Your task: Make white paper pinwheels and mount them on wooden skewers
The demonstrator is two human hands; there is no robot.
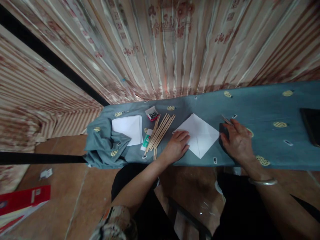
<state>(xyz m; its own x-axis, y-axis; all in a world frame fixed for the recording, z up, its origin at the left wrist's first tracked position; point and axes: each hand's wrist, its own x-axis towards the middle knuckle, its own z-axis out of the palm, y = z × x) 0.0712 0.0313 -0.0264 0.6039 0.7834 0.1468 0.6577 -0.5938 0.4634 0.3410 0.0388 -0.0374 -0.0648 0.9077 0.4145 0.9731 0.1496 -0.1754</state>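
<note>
Steadying the white paper (203, 133) on blue-grey cloth (262, 103): left hand (177, 145) laid on its left corner, fingers loose, grasping nothing; right hand (236, 138), near the opposite corner, closed on a slim tool (227, 120) (type unclear). Best press evenly.

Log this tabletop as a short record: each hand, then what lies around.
Left hand: resting on the left side of a creased white paper sheet
Right hand: holding a thin pointed tool, too blurred to name
Left of sheet: wooden sticks, glue stick, small open box with dark contents
Farther left: white paper stack
Far right: dark flat object, partly out of view
Surface: pineapple-print cloth
</note>
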